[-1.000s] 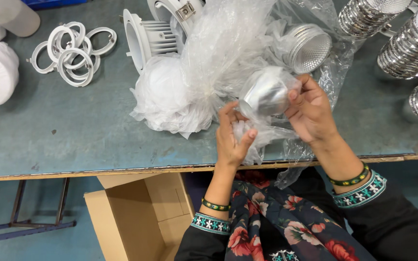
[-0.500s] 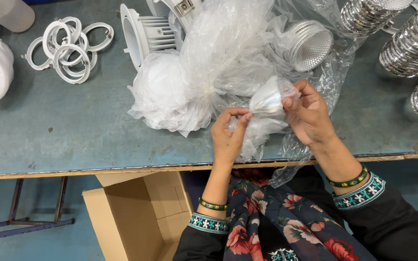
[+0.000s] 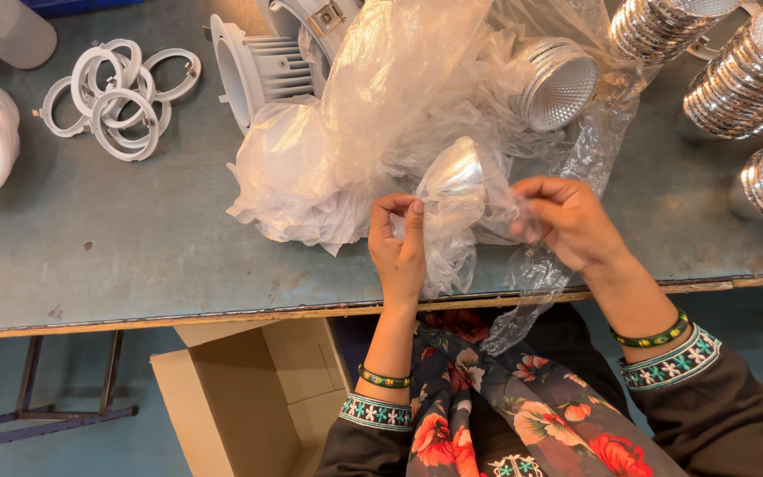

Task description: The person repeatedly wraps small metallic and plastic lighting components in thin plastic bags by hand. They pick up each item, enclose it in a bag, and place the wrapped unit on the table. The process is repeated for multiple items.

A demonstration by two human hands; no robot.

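Between the left hand (image 3: 399,247) and the right hand (image 3: 567,221), the reflector cone (image 3: 454,172) is shiny silver inside a clear plastic bag (image 3: 452,247). Beyond the grip, the heap of plastic bags (image 3: 381,115) is clear to milky white. Far left of the grip lie white rings (image 3: 117,93); to its right, ribbed silver reflectors (image 3: 744,79). The table (image 3: 134,238) is dull grey-green with a yellowish edge. Below the grip, both dark sleeves (image 3: 717,415) end in teal-and-white patterned cuffs, with green bangles, over a dark cloth (image 3: 505,415) with red flowers. The cardboard box (image 3: 249,397) is brown.
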